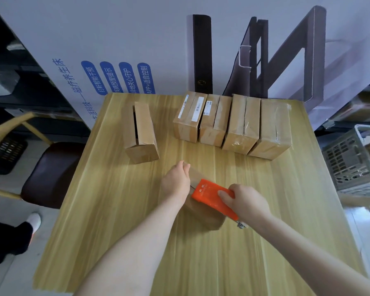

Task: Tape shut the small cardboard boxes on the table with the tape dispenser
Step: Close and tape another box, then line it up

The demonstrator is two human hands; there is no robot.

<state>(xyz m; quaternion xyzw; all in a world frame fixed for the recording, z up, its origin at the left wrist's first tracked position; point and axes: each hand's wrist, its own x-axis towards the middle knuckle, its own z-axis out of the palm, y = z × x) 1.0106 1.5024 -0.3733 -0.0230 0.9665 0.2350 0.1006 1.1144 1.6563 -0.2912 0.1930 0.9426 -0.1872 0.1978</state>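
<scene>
A small cardboard box point(203, 216) lies in the middle of the wooden table point(115, 210). My left hand point(176, 183) lies on the box's left side and far end, fingers stretched along it. My right hand point(245, 200) grips the orange tape dispenser point(212, 197), which lies on top of the box. One more box point(141, 133) stands at the far left with its top flaps slightly apart. A row of several taped boxes point(233, 124) stands side by side at the far right.
A large printed board point(179, 50) leans behind the table's far edge. A wooden chair with a dark seat point(49, 174) stands to the left. A grey plastic crate point(352, 161) sits off the table's right edge. A person's shoe point(33, 221) shows at lower left.
</scene>
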